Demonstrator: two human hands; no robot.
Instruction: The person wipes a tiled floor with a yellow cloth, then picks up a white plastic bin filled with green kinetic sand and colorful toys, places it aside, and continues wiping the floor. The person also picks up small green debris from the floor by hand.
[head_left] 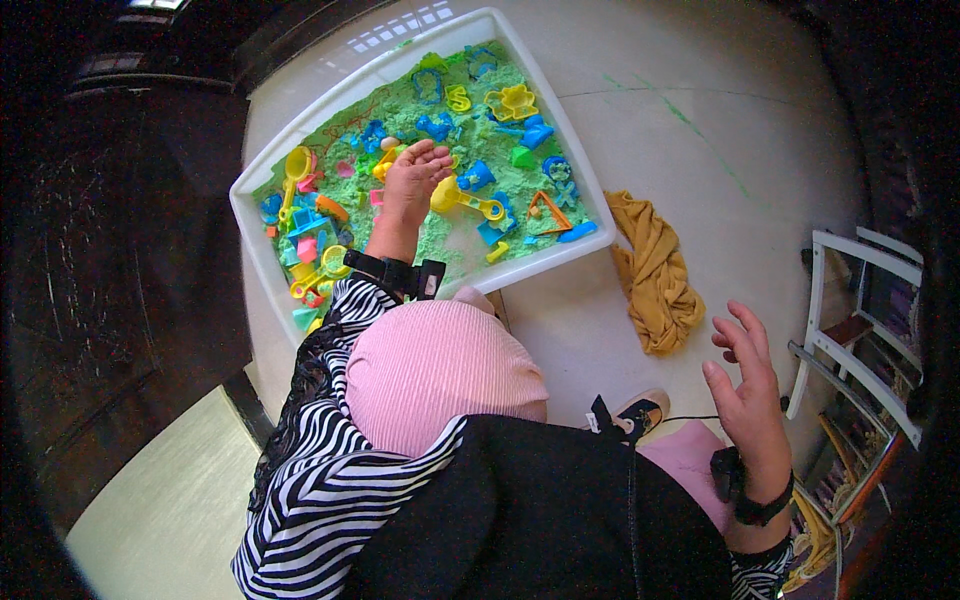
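Observation:
My left hand (412, 182) is over a white plastic tub (548, 268) of green play sand (432, 240). Its fingers are loosely curled with small gaps between them, and I see nothing in them. Just right of it lies a yellow scoop (468, 203) with a blue toy piece (476, 176) beside it. Several yellow, blue, pink and orange sand moulds lie around, including a yellow spoon (296, 170) on the left and an orange triangle frame (549, 214) on the right. My right hand (745, 375) hangs in the air outside the tub, fingers spread, holding nothing.
A crumpled mustard cloth (655, 275) lies on the pale tiled floor (700, 130) right of the tub. A white-framed chair or rack (860, 260) stands at the far right. My pink-clad knee (440, 370) is close to the tub's near edge. A dark panel (120, 270) fills the left.

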